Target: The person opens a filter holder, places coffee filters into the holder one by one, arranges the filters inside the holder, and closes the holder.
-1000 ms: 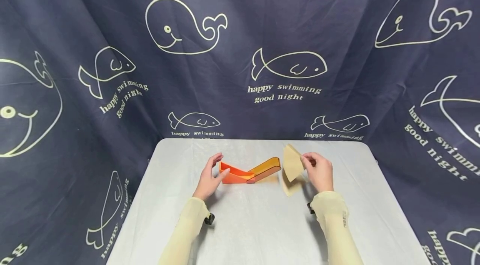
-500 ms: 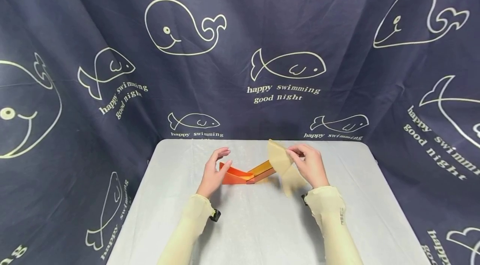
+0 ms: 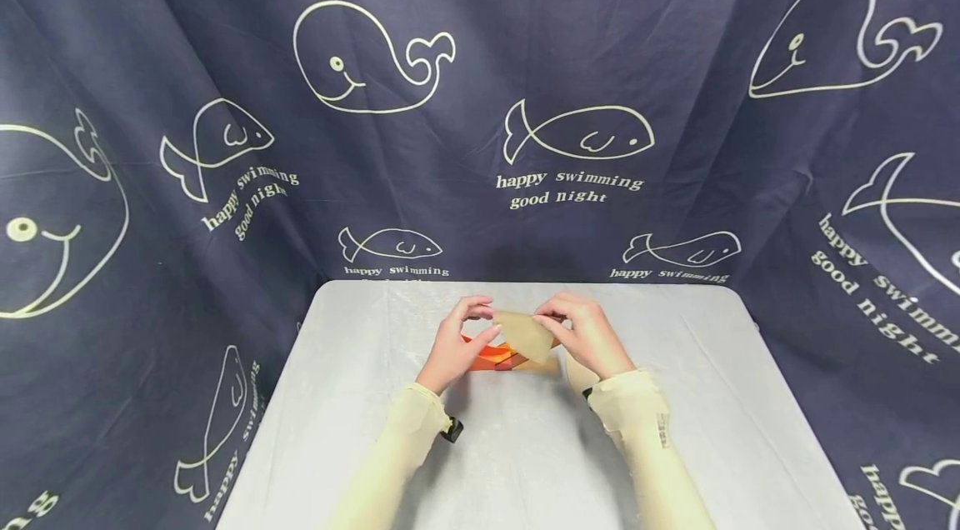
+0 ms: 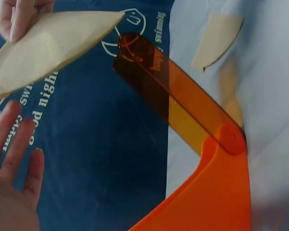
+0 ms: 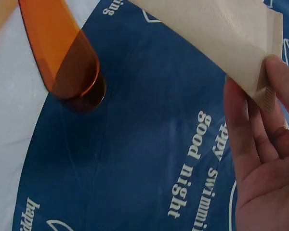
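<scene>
My right hand (image 3: 588, 334) pinches a tan paper coffee filter (image 3: 525, 336) by its corner, thumb against fingers in the right wrist view. The cone-shaped filter hangs over an orange plastic case (image 4: 207, 197), hiding part of it in the head view. Hinged to that case, a see-through amber lid (image 4: 183, 98) stands raised at a slant. My left hand (image 3: 457, 347) is at the filter's left corner, thumb and forefinger parted; its other fingers (image 4: 33, 173) spread loosely in the left wrist view.
Another paper filter (image 4: 219, 41) lies on the white-covered table (image 3: 517, 455), partly hidden beneath my right forearm in the head view. Behind the table's far edge hangs a dark blue curtain (image 3: 465, 180) with whale and fish drawings.
My right hand has carried the filter leftward, from beside the lid to over the case. My left hand has left the case's left end and moved right to the filter's corner.
</scene>
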`<state>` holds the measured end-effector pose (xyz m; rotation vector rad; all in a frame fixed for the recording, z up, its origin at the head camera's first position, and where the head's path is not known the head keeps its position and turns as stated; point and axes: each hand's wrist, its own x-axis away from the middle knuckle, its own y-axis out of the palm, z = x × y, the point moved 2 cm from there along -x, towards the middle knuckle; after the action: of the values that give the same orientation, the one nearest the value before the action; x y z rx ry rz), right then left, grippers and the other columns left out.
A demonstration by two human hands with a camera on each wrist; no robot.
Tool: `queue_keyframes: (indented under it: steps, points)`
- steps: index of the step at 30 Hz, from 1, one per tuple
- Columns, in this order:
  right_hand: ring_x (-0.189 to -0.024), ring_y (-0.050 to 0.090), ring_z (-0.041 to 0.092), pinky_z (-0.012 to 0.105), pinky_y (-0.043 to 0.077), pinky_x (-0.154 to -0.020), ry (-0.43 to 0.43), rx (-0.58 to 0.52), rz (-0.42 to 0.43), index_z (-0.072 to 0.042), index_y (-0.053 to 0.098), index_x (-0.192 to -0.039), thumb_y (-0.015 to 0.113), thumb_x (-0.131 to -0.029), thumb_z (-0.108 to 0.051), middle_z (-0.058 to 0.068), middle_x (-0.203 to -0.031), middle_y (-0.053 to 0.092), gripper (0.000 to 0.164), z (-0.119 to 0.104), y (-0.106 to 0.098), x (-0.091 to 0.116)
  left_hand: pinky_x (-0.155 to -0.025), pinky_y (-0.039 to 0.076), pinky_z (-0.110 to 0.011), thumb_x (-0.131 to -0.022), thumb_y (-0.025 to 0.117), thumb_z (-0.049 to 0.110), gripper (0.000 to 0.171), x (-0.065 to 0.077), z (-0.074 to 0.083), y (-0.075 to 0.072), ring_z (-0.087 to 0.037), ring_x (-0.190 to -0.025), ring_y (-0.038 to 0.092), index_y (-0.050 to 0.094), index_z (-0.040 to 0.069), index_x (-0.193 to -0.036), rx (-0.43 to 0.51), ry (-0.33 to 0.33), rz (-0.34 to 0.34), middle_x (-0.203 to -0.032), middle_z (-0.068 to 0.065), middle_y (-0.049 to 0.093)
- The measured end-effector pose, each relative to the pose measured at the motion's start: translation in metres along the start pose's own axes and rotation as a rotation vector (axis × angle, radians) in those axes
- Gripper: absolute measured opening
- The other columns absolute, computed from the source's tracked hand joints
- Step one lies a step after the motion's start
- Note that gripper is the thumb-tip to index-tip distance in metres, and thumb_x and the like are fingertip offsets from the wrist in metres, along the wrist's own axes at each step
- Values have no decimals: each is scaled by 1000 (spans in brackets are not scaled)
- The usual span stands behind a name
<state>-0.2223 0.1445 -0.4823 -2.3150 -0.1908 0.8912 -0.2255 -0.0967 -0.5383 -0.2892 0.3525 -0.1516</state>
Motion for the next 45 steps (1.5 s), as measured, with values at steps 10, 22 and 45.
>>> queue_keyframes:
  steps: [10, 22, 45]
  points:
    - [-72, 57, 4, 24, 50, -64, 14, -18, -44, -16, 77, -89, 78, -93, -18, -9, -86, 69, 4, -9, 6, 1, -68, 56, -24, -94, 78, 25, 25, 5, 4, 12, -13, -102, 67, 68, 20, -116, -7, 16, -45, -112, 1, 72]
    - [-83, 71, 8, 28, 60, -78, 182, -137, 28, -17, 79, -101, 82, -89, -13, -6, -95, 76, 14, 6, -3, 13, -63, 62, -30, -94, 79, 23, 21, -1, 8, 11, -17, -102, 69, 69, 20, -112, 38, 41, 18, -108, 0, 73]
    - [-69, 56, -2, 23, 53, -66, 80, 3, -176, -23, 66, -77, 82, -89, -14, -16, -77, 61, 21, 11, 12, 20, -80, 57, -34, -92, 80, 21, 30, -5, 19, 0, -13, -106, 68, 69, 20, -120, -128, 168, -50, -104, 3, 75]
